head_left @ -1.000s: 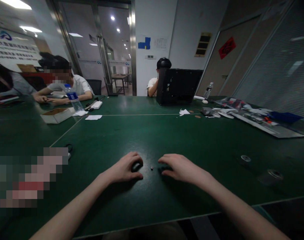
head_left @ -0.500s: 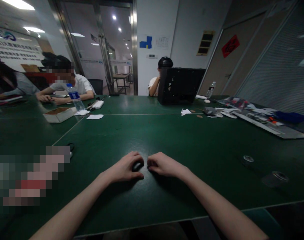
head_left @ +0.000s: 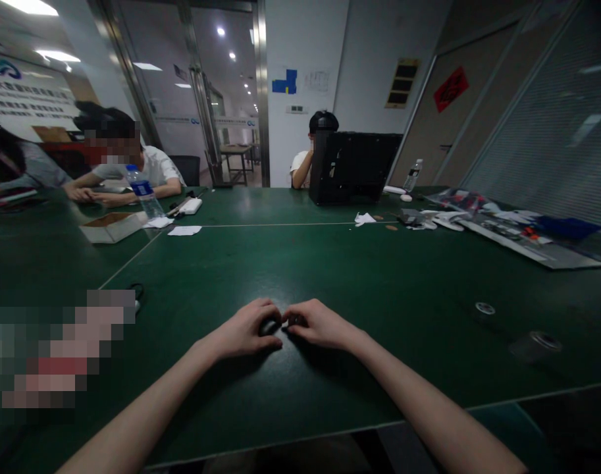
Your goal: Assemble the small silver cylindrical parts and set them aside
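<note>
Curling together at twelve o'clock on the green counter (head_left: 379, 283), the left hand (head_left: 243, 330) and right hand (head_left: 322, 326) touch fingertips, hiding whether they hold anything.

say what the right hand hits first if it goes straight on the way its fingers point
Most likely the left hand: the right hand has its fingers pointing straight at it, touching or nearly touching, though depth is unclear.
</note>
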`<state>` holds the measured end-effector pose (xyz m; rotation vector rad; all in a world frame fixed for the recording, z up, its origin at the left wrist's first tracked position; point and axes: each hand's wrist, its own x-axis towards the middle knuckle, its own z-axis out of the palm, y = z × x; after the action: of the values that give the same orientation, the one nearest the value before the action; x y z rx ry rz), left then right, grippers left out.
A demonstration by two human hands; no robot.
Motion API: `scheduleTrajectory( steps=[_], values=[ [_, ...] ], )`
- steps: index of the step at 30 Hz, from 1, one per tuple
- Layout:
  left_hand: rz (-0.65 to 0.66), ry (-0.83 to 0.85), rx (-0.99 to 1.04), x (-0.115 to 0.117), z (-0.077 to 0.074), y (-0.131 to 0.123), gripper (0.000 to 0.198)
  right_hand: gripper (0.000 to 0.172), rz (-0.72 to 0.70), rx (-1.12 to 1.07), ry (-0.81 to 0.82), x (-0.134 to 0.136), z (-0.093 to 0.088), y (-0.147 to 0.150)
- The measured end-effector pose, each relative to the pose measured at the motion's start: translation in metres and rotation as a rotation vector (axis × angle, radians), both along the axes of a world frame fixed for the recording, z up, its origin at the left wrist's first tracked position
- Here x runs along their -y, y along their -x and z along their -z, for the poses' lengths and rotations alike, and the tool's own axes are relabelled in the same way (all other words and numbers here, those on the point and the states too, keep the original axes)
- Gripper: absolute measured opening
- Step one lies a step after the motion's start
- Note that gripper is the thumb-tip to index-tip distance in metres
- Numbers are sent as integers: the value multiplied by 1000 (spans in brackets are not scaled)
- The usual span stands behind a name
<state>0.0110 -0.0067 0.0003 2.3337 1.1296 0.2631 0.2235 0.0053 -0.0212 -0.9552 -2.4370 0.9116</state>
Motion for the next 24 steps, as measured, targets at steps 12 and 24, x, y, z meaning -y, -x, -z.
scheduleTrajectory(
  steps=[12, 24],
  values=[
    [-7, -11, -15, 1, -3, 0, 34, 16, 28, -107, 152, -1, -2, 2],
    [31, -44, -6, -1, 2, 2, 33, 12, 48, -278, 456, -3, -4, 3]
  ],
)
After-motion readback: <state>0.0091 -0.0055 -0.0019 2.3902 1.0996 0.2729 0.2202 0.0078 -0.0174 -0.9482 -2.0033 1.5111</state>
